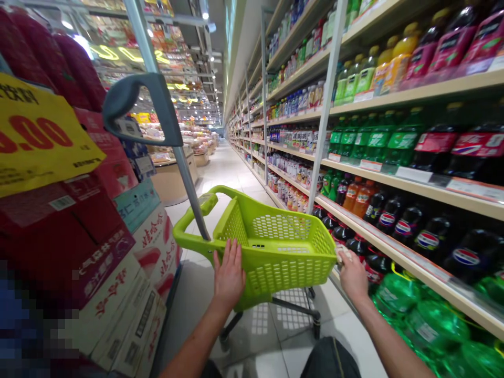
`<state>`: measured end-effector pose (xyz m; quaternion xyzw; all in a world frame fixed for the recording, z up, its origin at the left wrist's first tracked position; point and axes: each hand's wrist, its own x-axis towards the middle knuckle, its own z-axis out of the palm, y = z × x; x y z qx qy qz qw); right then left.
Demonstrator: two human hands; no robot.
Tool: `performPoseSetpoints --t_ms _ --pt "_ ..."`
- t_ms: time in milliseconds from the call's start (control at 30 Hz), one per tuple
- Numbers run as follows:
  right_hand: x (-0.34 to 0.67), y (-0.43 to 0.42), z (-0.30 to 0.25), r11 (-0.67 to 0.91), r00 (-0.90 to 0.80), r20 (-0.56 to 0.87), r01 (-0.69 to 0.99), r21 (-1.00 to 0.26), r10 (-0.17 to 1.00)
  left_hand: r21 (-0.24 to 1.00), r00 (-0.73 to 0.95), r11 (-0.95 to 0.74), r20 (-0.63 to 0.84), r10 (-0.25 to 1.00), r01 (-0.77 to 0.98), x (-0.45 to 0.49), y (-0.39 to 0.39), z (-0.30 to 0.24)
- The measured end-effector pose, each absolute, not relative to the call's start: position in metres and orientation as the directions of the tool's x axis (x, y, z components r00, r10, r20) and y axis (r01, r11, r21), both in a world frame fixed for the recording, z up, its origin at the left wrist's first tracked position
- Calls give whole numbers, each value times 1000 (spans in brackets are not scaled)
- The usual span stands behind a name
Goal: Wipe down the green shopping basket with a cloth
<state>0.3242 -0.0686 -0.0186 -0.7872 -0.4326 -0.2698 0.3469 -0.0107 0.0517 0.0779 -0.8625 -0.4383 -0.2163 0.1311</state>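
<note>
A lime-green shopping cart [291,268] with perforated walls stands in the aisle in front of me, its basket holding nothing I can see. My left hand [229,275] lies against the near side wall, fingers stretched and pointing up toward the rim. At the right end of the basket, my right hand [353,275] is closed around a crumpled whitish cloth [343,252], pressed to the corner; its fingers are partly hidden. A grey metal pole [191,194] rises from the cart's left end and carries a grey loop handle [167,110].
Shelves [417,186] of soda bottles line the right side, with large green bottles [425,315] low beside my right arm. Stacked drink cartons [129,294] under a yellow price sign [43,136] crowd the left. A tiled aisle [226,163] runs ahead past display counters [173,178].
</note>
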Motion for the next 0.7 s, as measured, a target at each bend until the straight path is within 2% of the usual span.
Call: performPoseSetpoints --t_ms 67,200,267,333,467,533,600,700 --pt "307 -63 -15 -352 461 725 882 -312 512 -39 519 -578 492 699 815 -7 50 76" --pt "240 -36 -5 -78 235 754 968 -238 613 -49 535 -584 469 703 810 -2 48 77" --pt "231 -34 -5 5 170 762 975 -221 624 -59 544 -588 462 700 807 -3 48 79" --pt "248 -44 -10 -45 223 769 968 -246 600 -69 557 -597 458 692 799 -5 49 80" --pt "302 -69 -24 -330 472 741 878 -347 477 -64 561 -605 461 688 794 -5 49 78" --pt "297 -68 -23 -362 509 731 855 -371 455 -56 558 -602 455 694 796 -3 48 77" --pt "262 -56 -16 -274 457 742 889 -366 491 -55 568 -609 435 699 791 0 48 77" --pt "193 -29 1 -1 256 769 949 -315 586 -66 591 -629 429 683 775 -2 47 78"
